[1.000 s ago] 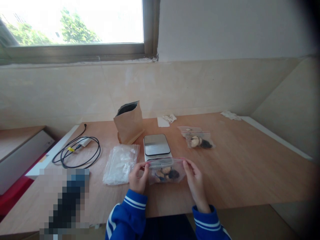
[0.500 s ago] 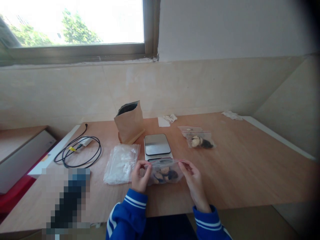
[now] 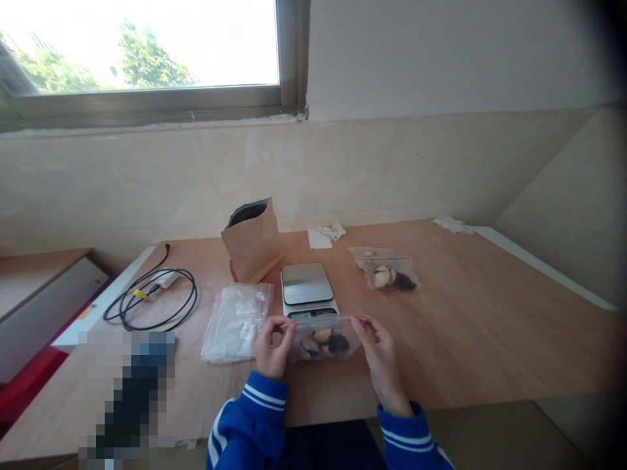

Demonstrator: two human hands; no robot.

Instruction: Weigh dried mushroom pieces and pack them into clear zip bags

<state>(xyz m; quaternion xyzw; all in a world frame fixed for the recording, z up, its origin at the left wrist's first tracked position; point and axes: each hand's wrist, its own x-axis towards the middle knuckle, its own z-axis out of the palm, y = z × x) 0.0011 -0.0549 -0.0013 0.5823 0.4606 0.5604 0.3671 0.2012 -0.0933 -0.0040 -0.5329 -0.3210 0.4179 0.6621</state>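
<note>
Between my hands is a clear zip bag [image 3: 323,341] with several pale and dark dried slices in it, held by its top edge. My left hand [image 3: 275,344] pinches the left top corner between thumb and finger. At the right top corner, my right hand [image 3: 375,349] has a similar pinch. Just behind the bag stands a kitchen scale [image 3: 307,285] with a steel plate; the bag's top edge comes close to its display. A stack of clear plastic bags [image 3: 235,323] lies beside my left hand.
An open brown paper pouch [image 3: 255,241] stands behind the stack. Filled zip bags [image 3: 389,274] lie right of the scale. On the left are a coiled black cable [image 3: 196,294] and a pixelated dark object [image 3: 134,391]. White paper [image 3: 320,239] and crumpled tissue [image 3: 453,225] lie at the back.
The bag's top edge sits slightly lower, and more of the scale's display shows. Both hands keep their pinch on the bag. The view has shifted a little.
</note>
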